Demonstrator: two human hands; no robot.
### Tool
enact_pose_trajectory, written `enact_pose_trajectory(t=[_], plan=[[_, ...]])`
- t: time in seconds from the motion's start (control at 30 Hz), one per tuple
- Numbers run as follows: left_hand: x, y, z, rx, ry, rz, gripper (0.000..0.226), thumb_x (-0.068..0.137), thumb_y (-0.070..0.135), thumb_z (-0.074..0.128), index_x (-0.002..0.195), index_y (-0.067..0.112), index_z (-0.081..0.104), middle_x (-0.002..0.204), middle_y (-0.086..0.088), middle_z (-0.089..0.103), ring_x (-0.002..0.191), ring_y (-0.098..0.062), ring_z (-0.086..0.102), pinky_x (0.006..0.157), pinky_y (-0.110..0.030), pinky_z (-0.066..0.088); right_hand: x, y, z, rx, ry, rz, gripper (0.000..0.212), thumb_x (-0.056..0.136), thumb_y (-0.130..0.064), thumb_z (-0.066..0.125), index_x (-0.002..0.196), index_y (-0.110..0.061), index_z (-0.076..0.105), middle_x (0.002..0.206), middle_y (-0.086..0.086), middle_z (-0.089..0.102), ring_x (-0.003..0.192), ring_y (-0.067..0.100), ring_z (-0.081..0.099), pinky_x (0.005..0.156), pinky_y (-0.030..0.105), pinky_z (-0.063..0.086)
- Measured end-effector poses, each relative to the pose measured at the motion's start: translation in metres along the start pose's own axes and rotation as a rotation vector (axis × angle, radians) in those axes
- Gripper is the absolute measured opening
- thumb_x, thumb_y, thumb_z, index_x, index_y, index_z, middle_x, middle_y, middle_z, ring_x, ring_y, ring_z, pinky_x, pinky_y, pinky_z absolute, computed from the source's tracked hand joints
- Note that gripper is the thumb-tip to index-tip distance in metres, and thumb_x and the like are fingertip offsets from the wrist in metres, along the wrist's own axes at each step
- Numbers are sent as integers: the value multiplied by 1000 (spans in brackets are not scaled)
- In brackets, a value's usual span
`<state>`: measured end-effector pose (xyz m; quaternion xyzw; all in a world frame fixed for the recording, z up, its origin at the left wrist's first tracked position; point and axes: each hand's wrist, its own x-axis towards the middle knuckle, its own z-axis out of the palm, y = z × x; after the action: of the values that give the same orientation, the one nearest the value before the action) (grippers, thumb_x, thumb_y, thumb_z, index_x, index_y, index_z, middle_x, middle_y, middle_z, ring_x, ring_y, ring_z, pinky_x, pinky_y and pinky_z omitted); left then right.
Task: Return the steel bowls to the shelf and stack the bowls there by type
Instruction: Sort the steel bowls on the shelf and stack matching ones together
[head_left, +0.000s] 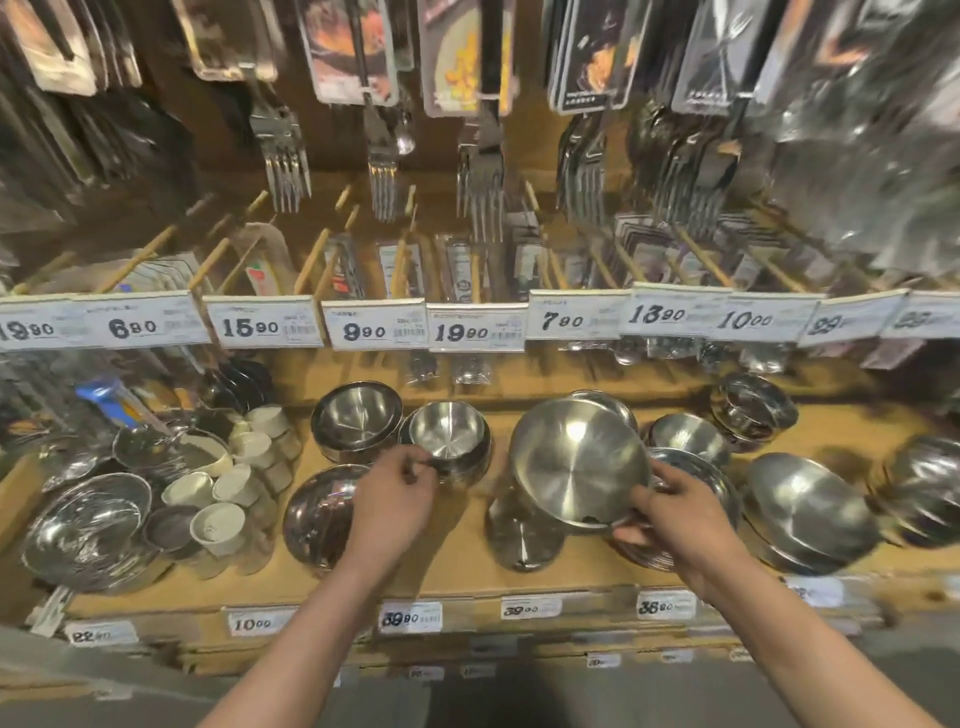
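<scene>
Bowls (579, 462) partly behind hands (675, 514), right-edge stacks (930, 493) blurred

The bowls (579, 462) are polished steel, smooth and mirror-glossy, with fine concentric brushing on their floors. The shelf (467, 551) under them is matt, light wood, as are the dividers (311, 260) at 12 o'clock, where shiny metal forks (283, 171) hang in glossy clear plastic packs. At 9 o'clock stand matt off-white cups (218, 527), and the price tags (265, 322) are white paper.
</scene>
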<state>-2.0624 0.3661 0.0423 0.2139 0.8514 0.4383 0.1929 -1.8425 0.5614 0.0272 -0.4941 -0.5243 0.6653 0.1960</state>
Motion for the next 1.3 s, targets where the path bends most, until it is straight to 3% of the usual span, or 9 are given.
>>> enact_pose_trajectory(t=[0.13, 0.37, 0.47, 0.53, 0.67, 0.77, 0.93, 1.1, 1.3], plan=[[2, 27, 41, 86, -196, 41, 15, 98, 21, 57, 107, 27, 68, 99, 5, 69, 92, -18, 63, 84, -33, 51, -7, -4, -39, -15, 75, -45, 45, 89, 5, 60, 127, -18, 66, 92, 0, 80, 80, 25, 78, 67, 38, 64], [-15, 63, 104, 61, -298, 37, 18, 94, 21, 61, 83, 34, 69, 85, 15, 72, 85, -19, 69, 82, -37, 57, -8, -16, -137, 85, 213, -15, 35, 92, 7, 54, 119, -12, 65, 80, 7, 78, 60, 25, 74, 54, 33, 63], [-26, 100, 144, -83, -345, -9, 13, 86, 19, 60, 87, 20, 73, 77, -7, 76, 80, -34, 70, 81, -47, 58, 1, -19, -190, 87, 256, -28, 30, 91, 8, 56, 113, -9, 67, 84, 9, 79, 71, 33, 75, 61, 43, 64], [-34, 130, 175, -136, -394, 18, 17, 80, 23, 61, 89, 18, 74, 84, -13, 74, 76, -29, 68, 77, -47, 57, 9, -20, -219, 89, 255, -15, 27, 91, 7, 58, 111, -9, 68, 91, 13, 79, 78, 41, 75, 65, 48, 63], [-54, 183, 249, -7, -531, 92, 32, 94, 27, 61, 107, 0, 71, 108, -25, 71, 100, -37, 69, 95, -51, 55, 27, -19, -269, 54, 177, 9, 30, 90, 6, 61, 112, -15, 67, 84, 7, 80, 74, 36, 76, 54, 34, 63], [-72, 205, 304, 179, -480, 38, 39, 95, 42, 58, 101, 6, 71, 100, -12, 73, 93, -30, 70, 84, -35, 56, 42, -18, -298, 7, 95, 51, 38, 90, 5, 63, 123, -13, 65, 87, 8, 80, 74, 30, 77, 52, 29, 61], [-85, 206, 349, 216, -372, -71, 23, 92, 23, 59, 97, 5, 73, 91, -11, 75, 84, -26, 72, 75, -37, 60, 61, -18, -322, -71, 43, 98, 54, 88, 4, 67, 140, -8, 55, 92, 10, 79, 75, 29, 78, 55, 32, 63], [-90, 197, 362, 221, -251, -100, 16, 90, 14, 56, 91, 7, 71, 90, -10, 73, 84, -28, 69, 68, -30, 54, 71, -10, -322, -417, 39, -6, 33, 80, -8, 78, 112, -9, 70, 83, 9, 77, 72, 27, 74, 75, 51, 62], [-88, 198, 366, 294, -161, -78, 24, 95, 7, 47, 108, 5, 66, 106, -16, 70, 97, -33, 65, 78, -37, 49, 80, -5, -314, -518, 23, -43, 28, 81, -15, 74, 108, -15, 67, 74, 0, 76, 63, 12, 74, 71, 36, 63]])
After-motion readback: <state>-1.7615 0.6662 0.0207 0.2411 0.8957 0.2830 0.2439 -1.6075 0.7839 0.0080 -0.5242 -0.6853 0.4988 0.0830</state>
